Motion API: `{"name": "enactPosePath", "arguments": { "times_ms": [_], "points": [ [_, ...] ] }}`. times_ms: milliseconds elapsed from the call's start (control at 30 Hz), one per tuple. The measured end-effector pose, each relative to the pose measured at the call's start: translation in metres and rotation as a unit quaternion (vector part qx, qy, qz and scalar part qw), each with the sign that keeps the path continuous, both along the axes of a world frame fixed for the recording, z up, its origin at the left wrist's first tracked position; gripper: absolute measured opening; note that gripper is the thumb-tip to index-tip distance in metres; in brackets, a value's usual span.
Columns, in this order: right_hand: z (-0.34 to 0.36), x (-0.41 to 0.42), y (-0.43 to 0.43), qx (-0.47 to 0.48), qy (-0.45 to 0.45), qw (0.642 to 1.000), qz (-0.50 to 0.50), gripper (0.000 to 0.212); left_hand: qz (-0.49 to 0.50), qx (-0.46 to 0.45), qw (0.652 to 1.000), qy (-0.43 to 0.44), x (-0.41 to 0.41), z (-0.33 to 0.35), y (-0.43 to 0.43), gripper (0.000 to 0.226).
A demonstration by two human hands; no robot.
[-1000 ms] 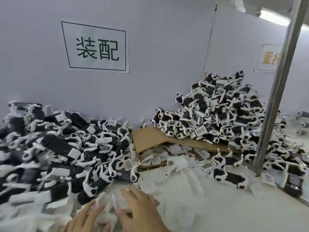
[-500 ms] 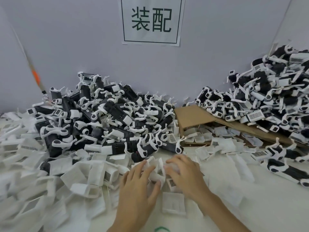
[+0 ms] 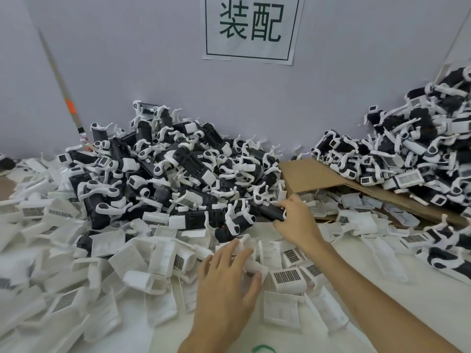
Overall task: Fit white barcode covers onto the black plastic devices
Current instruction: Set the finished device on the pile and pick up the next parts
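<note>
Right hand (image 3: 298, 222) curled round device (image 3: 272, 212) at pile (image 3: 178, 171) front edge. Left hand (image 3: 226, 284) pinches cover (image 3: 251, 263), fingers half bent. Risk: pull snags hooked neighbours, pile slides; 1-hand cover pinch slips.

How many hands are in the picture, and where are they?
2. The left hand is low in the middle, gripping a white barcode cover. The right hand is further back, holding a black device at the pile's edge. No others show.
</note>
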State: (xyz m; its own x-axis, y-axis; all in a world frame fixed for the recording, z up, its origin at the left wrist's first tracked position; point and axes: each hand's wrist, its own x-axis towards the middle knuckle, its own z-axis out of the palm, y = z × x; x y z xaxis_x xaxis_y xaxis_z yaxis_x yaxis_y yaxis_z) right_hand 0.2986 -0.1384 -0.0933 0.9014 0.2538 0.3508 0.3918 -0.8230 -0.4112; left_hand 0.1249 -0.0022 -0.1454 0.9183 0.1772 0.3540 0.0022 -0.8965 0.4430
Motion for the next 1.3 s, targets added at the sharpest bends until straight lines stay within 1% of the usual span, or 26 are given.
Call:
{"name": "enactPosePath", "arguments": {
  "times_ms": [100,133,167,200,267,300,333,467,533,633,700,733,767,800,833,867,933,967,1000,1033,1067,1133,1167,1200,1267,1300],
  "points": [
    [0.013,-0.028,-0.003,0.153,-0.063,0.986,0.011,0.031,-0.004,-0.002,1.0,-0.001,-0.001,0.001,0.0,0.074],
    [0.017,-0.041,-0.005,0.219,-0.045,0.974,0.023,0.027,-0.005,-0.003,1.0,-0.003,-0.001,0.002,0.0,0.074],
    [0.018,-0.054,-0.009,0.294,0.003,0.955,0.044,0.025,-0.005,-0.003,1.0,-0.003,-0.002,0.002,0.001,0.074],
    [0.018,-0.068,-0.012,0.375,0.075,0.921,0.078,0.027,-0.005,-0.003,1.0,-0.003,-0.002,0.003,0.001,0.072],
    [0.014,-0.095,-0.02,0.516,0.216,0.817,0.143,0.039,-0.007,0.0,1.0,-0.001,-0.002,0.003,0.001,0.066],
    [0.011,-0.105,-0.023,0.56,0.268,0.766,0.165,0.042,-0.008,0.001,1.0,-0.002,-0.002,0.003,0.001,0.062],
    [0.009,-0.115,-0.025,0.583,0.295,0.736,0.178,0.04,-0.008,0.001,1.0,-0.004,-0.003,0.004,0.0,0.058],
    [0.009,-0.128,-0.022,0.584,0.322,0.725,0.173,0.027,-0.018,-0.043,0.998,-0.032,-0.001,0.003,0.0,0.039],
    [0.011,-0.129,-0.019,0.604,0.336,0.704,0.163,0.024,-0.027,-0.139,0.988,-0.066,-0.004,0.007,-0.001,0.032],
    [0.011,-0.131,-0.019,0.609,0.371,0.688,0.134,0.019,-0.033,-0.347,0.931,-0.111,-0.009,0.019,-0.003,0.032],
    [0.011,-0.131,-0.022,0.592,0.388,0.695,0.13,0.016,-0.024,-0.459,0.878,-0.132,-0.008,0.028,0.001,0.032],
    [0.011,-0.131,-0.023,0.576,0.389,0.705,0.137,0.011,-0.022,-0.54,0.834,-0.112,-0.006,0.032,0.004,0.039],
    [0.011,-0.13,-0.026,0.556,0.384,0.721,0.152,0.013,-0.041,-0.631,0.771,-0.072,-0.005,0.037,0.008,0.047],
    [0.012,-0.13,-0.028,0.536,0.373,0.738,0.168,0.016,-0.069,-0.699,0.711,-0.025,-0.005,0.041,0.012,0.054],
    [0.012,-0.13,-0.03,0.525,0.355,0.751,0.184,0.017,-0.105,-0.734,0.671,0.017,-0.005,0.043,0.016,0.06],
    [0.012,-0.129,-0.031,0.521,0.335,0.76,0.196,0.016,-0.143,-0.735,0.661,0.05,-0.006,0.044,0.019,0.066],
    [0.012,-0.129,-0.031,0.524,0.292,0.773,0.207,0.017,-0.203,-0.711,0.666,0.093,-0.005,0.042,0.019,0.073],
    [0.012,-0.128,-0.031,0.53,0.271,0.778,0.2,0.022,-0.219,-0.698,0.673,0.108,-0.005,0.04,0.017,0.074],
    [0.012,-0.128,-0.03,0.545,0.253,0.777,0.186,0.033,-0.229,-0.686,0.681,0.119,-0.005,0.039,0.016,0.073],
    [0.012,-0.127,-0.029,0.57,0.242,0.766,0.174,0.043,-0.238,-0.675,0.687,0.127,-0.005,0.037,0.013,0.07],
    [0.012,-0.127,-0.028,0.604,0.235,0.744,0.164,0.047,-0.251,-0.664,0.692,0.131,-0.006,0.036,0.01,0.061],
    [0.014,-0.127,-0.029,0.67,0.232,0.688,0.151,0.038,-0.272,-0.644,0.701,0.142,-0.009,0.038,0.002,0.04],
    [0.016,-0.126,-0.029,0.685,0.245,0.671,0.144,0.036,-0.277,-0.629,0.711,0.15,-0.01,0.037,-0.001,0.038],
    [0.016,-0.126,-0.03,0.683,0.266,0.666,0.138,0.039,-0.286,-0.62,0.714,0.157,-0.01,0.036,-0.003,0.04],
    [0.016,-0.125,-0.033,0.664,0.329,0.655,0.151,0.057,-0.294,-0.645,0.681,0.184,-0.011,0.034,-0.008,0.043],
    [0.017,-0.126,-0.034,0.656,0.346,0.648,0.172,0.061,-0.291,-0.658,0.665,0.2,-0.012,0.033,-0.009,0.05]
  ]
}}
